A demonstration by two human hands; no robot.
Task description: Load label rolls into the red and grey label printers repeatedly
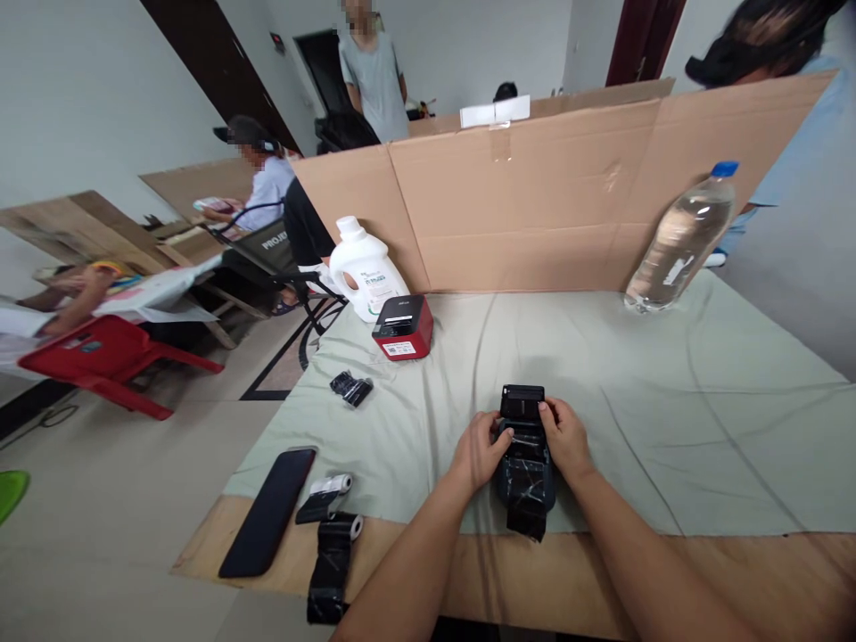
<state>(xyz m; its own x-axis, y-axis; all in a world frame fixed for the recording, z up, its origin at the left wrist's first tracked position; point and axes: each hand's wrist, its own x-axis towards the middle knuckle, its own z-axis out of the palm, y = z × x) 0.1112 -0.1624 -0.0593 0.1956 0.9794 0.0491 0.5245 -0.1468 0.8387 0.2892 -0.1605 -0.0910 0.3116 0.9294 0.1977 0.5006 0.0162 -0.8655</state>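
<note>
- Two hands grip the dark handheld device [525, 428], which sits on the cloth [669, 428] near the front edge of the desk [535, 571].
- Left hand [476, 450]: closed on the device's left side, thumb on top.
- Right hand [567, 437]: closed on the right side, thumb against the black flap [522, 403] at the far end.
- Device: a strip of glossy black film [526, 499] lies over it and hangs toward the near edge; the inside of the compartment cannot be made out.
- Clear bottle [682, 241]: right rear, blue cap [724, 169] fitted, transparent liquid inside; fill level unclear.
- White jug [367, 276]: left rear, cap on, side handle; opaque walls hide the contents.
- Red-and-black box unit [403, 330]: just in front of the jug; interior hidden.
- Left front: two rolls, one upper [325, 497] and one lower [334, 566], both with black film, beside a dark phone [271, 513].
- Cardboard panel [535, 205]: upright along the rear.
</note>
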